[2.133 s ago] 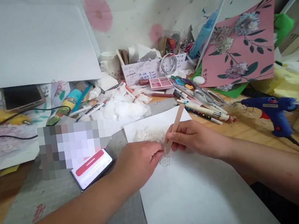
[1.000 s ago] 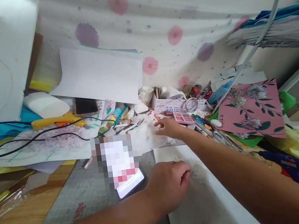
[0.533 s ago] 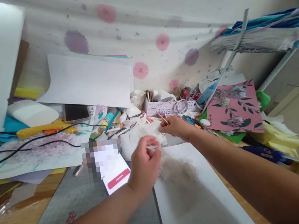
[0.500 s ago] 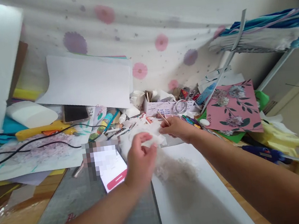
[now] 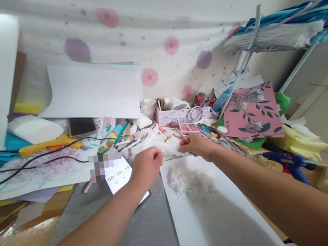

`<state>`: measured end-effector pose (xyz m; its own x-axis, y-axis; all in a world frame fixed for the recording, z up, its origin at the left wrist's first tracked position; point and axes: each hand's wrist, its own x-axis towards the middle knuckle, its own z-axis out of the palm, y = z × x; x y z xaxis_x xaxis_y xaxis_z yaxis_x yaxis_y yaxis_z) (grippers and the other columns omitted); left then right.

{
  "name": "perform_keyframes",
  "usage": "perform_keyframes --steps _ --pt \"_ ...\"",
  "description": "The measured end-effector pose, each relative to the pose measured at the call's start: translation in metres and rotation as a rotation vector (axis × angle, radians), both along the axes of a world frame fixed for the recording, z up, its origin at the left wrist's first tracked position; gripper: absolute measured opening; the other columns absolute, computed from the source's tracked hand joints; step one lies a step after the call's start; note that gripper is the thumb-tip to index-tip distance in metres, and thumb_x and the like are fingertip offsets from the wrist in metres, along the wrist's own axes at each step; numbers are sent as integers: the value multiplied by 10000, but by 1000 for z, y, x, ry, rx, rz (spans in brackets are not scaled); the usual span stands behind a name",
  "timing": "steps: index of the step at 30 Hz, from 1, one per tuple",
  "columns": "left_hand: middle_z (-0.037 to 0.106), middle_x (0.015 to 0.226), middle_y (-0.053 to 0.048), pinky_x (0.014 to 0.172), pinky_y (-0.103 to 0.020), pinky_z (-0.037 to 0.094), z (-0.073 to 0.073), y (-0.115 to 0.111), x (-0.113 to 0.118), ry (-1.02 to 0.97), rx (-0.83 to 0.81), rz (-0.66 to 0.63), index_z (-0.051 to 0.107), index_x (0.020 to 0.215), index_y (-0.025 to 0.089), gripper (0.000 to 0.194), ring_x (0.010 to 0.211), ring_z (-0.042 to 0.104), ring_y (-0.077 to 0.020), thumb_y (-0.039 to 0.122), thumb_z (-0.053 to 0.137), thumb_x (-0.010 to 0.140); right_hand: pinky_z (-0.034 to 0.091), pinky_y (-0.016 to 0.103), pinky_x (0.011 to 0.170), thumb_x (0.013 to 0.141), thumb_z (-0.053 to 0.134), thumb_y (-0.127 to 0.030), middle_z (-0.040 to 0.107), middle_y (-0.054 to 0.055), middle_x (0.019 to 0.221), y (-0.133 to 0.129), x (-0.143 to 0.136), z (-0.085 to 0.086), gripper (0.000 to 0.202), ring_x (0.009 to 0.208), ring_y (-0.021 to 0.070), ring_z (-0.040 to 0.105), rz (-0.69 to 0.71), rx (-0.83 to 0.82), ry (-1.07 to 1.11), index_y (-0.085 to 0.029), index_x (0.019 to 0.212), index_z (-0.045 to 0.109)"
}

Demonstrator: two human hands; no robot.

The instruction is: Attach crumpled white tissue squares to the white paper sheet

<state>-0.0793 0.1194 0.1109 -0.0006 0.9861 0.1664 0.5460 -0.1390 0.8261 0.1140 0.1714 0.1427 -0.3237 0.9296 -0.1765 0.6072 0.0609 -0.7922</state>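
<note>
My left hand [image 5: 148,166] is closed in a pinch, with a small white piece [image 5: 163,153] showing at its fingertips; its exact kind is too small to tell. My right hand [image 5: 199,147] grips a thin wooden stick [image 5: 181,133], which points up and away to the left. Both hands hover just above the far end of a white board or sheet [image 5: 225,220]. On it lies a loose, fluffy greyish-white heap [image 5: 189,180], nearer to me than the hands. Behind the fingers sits crumpled white tissue [image 5: 151,141].
A phone [image 5: 119,177] showing a timer lies on the grey cutting mat [image 5: 143,238], partly under my left forearm. Scissors [image 5: 230,144], a pink palette [image 5: 189,128] and a blue glue gun [image 5: 290,163] sit around my right arm. A pink flower card [image 5: 252,115] leans at right.
My left hand has gone from loosely parted fingers to a pinch around the small white piece. My right hand still holds the stick. The phone screen now shows a running timer.
</note>
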Motion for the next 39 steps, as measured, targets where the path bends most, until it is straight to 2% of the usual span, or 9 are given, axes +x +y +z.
perform_keyframes --steps 4,7,12,18,24,27,30,34,39 --pt "666 782 -19 605 -288 369 3 -3 3 108 -11 -34 522 1229 218 489 595 544 -172 325 544 752 326 176 416 851 604 -255 441 -77 579 -14 11 6 186 438 54 391 -43 43 -9 -138 725 532" --pt "599 1128 -36 637 -285 393 13 -19 12 99 3 -120 364 1349 301 603 587 518 -123 345 543 775 261 197 422 774 637 -262 398 -81 540 -42 26 10 180 447 61 350 -49 66 4 -161 678 522" --pt "616 979 -5 565 -235 422 20 -41 28 -11 -98 -404 541 1150 258 407 575 462 -98 389 591 768 232 220 428 741 613 -317 407 -70 529 -91 40 13 188 462 77 333 -34 52 -12 -181 642 529" --pt "521 652 59 538 -203 358 23 -51 35 -99 -174 -515 565 748 201 76 587 439 -92 271 589 766 250 226 444 729 589 -262 374 -64 535 -121 36 10 191 494 90 333 -13 44 -30 -186 591 483" --pt "520 605 72 503 -192 326 19 -47 32 219 -337 -768 577 691 206 69 564 455 -90 195 547 752 359 248 556 809 601 -292 557 -8 718 -133 58 13 97 631 132 476 98 116 125 -213 770 641" --pt "541 617 71 495 -196 314 12 -44 30 395 -335 -771 579 680 211 94 555 467 -89 201 534 762 399 286 662 911 463 -406 581 36 855 -129 83 17 298 739 171 498 11 201 403 -235 822 690" --pt "563 662 66 517 -194 324 9 -41 29 462 -314 -744 582 702 212 114 590 495 -88 209 511 791 385 293 671 955 343 -468 564 40 810 -126 95 14 446 740 176 480 -33 246 403 -240 828 705" --pt "594 741 55 611 -197 359 11 -37 30 527 -281 -764 596 753 210 121 689 533 -96 202 494 817 372 237 563 958 408 -383 467 -9 699 -128 83 1 302 622 121 443 39 98 365 -193 871 625" --pt "555 690 62 564 -191 333 15 -36 32 554 -248 -767 583 735 199 128 620 490 -78 173 489 819 365 228 549 929 464 -313 466 -18 682 -125 69 -12 229 602 110 451 46 38 418 -169 760 518"
